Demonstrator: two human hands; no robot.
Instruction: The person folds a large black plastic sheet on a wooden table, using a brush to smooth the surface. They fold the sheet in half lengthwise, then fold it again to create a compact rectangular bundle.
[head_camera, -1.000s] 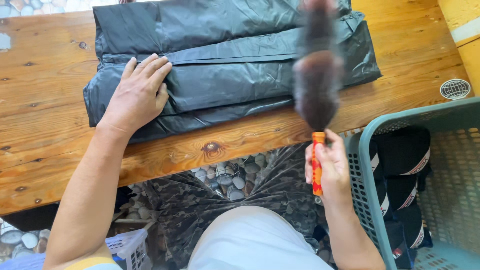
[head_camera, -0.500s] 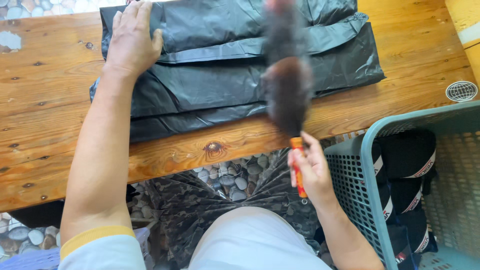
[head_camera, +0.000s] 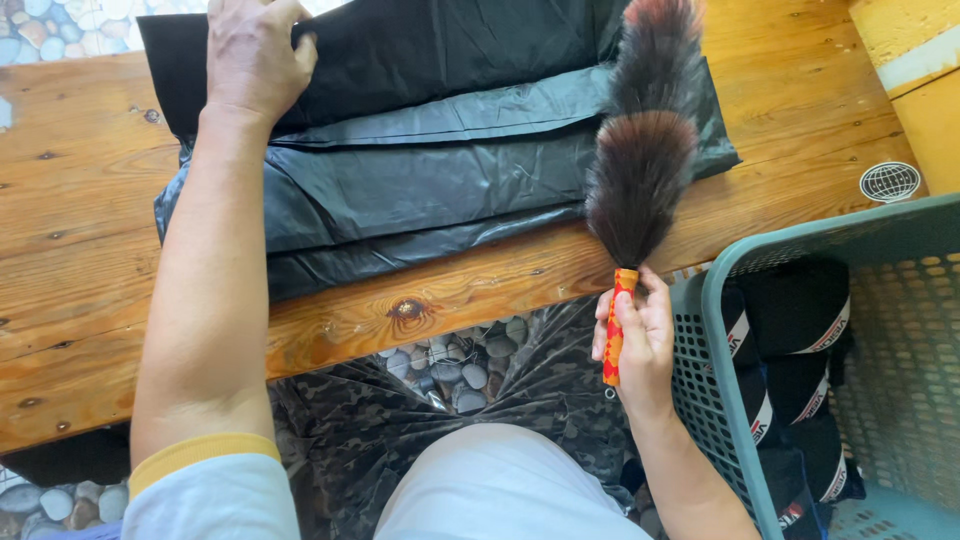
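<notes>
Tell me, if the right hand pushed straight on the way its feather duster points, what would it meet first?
Probably the black plastic bags folded on the wooden table. The right hand holds the feather duster pointing away over the table edge, its plumes already above the bags; whether they touch is unclear.

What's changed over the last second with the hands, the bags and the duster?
The left hand slid from the near left part of the black plastic bags up to their far edge. The right hand kept its grip on the feather duster, shifting it slightly. Bags, wooden table and green basket stayed put.
</notes>
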